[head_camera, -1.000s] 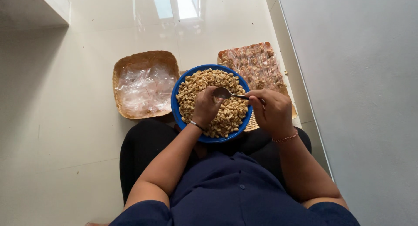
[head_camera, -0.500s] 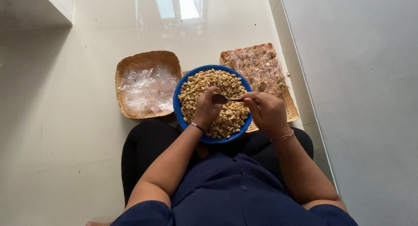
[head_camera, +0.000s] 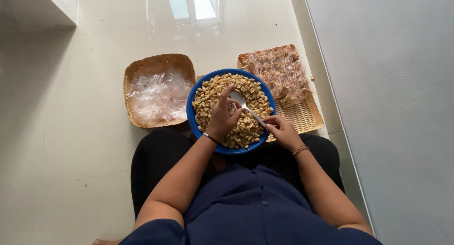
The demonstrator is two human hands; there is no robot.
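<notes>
Step in hand: scooping from the round blue plastic bowl (head_camera: 191, 117) heaped with pale shelled peanuts (head_camera: 253, 127), judging by the spoon laid over the heap and the other hand cupped beside it.
Next move calls for: dipping the spoon's bowl under the nuts and lifting it level, close to the cupped hand, as I judge it.
Right hand (head_camera: 283, 131): fingers pressed together around the handle of a slim silver metal spoon (head_camera: 246, 107), pinching it near its end; the spoon's bowl lies above the nuts and looks empty.
Left hand (head_camera: 222, 117): rests on the peanuts, fingers curled loosely and a little apart, thumb raised toward the spoon; whether it pinches a clear bag I cannot tell.
Where the bowl is: on the person's lap, between the two trays.
Left tray: a square woven brown basket (head_camera: 137, 70) holding crumpled clear plastic bags (head_camera: 158, 94), touching the bowl's rim.
Right tray: a flat woven basket (head_camera: 302, 117) stacked with small filled clear packets (head_camera: 279, 72), just beside the bowl.
Floor: glossy pale tile (head_camera: 61, 131).
</notes>
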